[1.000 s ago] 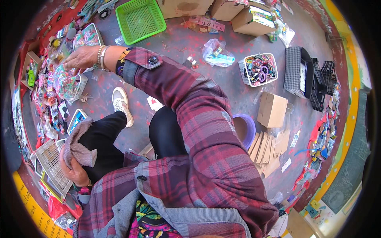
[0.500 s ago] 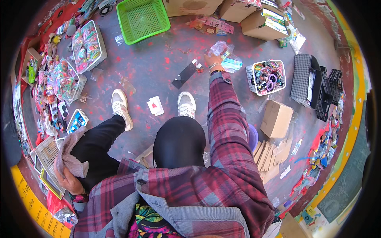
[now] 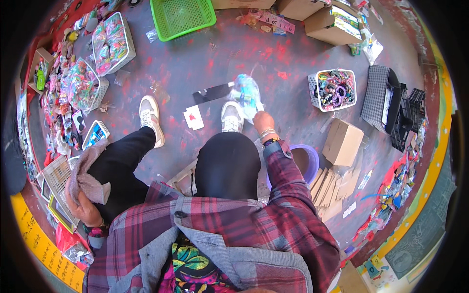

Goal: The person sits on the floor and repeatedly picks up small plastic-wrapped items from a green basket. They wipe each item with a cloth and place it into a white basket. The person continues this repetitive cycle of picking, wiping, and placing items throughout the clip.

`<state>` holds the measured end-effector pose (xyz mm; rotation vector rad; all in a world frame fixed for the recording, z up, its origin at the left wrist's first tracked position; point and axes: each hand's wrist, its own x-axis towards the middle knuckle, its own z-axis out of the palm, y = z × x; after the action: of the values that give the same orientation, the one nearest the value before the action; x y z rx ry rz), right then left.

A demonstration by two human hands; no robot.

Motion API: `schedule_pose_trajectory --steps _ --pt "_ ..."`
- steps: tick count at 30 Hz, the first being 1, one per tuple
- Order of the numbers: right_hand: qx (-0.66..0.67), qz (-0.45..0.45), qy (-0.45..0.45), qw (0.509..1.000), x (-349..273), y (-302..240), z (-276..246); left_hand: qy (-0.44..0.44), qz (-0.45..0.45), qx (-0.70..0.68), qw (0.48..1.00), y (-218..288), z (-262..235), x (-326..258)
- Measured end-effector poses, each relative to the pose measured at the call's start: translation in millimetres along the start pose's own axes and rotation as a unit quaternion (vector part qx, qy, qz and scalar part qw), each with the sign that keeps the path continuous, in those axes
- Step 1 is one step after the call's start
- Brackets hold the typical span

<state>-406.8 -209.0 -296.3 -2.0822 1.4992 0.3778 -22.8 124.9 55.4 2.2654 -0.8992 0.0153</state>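
Observation:
My right hand [image 3: 264,123] is closed on the end of a clear plastic bag [image 3: 247,94] with light blue and pinkish contents too blurred to name. The bag hangs above the floor, just beyond my right shoe [image 3: 231,117]. Beside my left thigh, my left hand [image 3: 86,211] is wrapped round a greyish-pink cloth [image 3: 87,171] that drapes over the leg. A dark flat strip [image 3: 211,94] lies on the floor partly behind the bag. White cards with a red mark [image 3: 194,117] rest between my shoes.
A purple basin [image 3: 312,168] stands beside my right forearm, near a cardboard box [image 3: 342,141]. Farther right are a white basket of hair ties [image 3: 318,100] and a black-and-white checked bin [image 3: 376,97]. A green basket [image 3: 183,34] sits ahead; white baskets of bagged items [image 3: 128,56] line the left.
My right hand has drawn back toward my knee, lifting the plastic bag off the floor and bringing it nearer. The purple basin shows more now. My left hand still holds the cloth.

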Motion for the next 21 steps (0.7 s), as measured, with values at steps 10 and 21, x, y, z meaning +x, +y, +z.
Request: schedule_pose_trajectory --steps 10,21 --pt "0.045 -0.118 0.174 0.977 36 -46 -36 -0.001 0.022 0.035 0.999 -3 -8 1" --pt "-0.065 -0.012 -0.002 0.998 62 -75 -9 0.01 0.02 0.051 0.998 -12 -7 -2"
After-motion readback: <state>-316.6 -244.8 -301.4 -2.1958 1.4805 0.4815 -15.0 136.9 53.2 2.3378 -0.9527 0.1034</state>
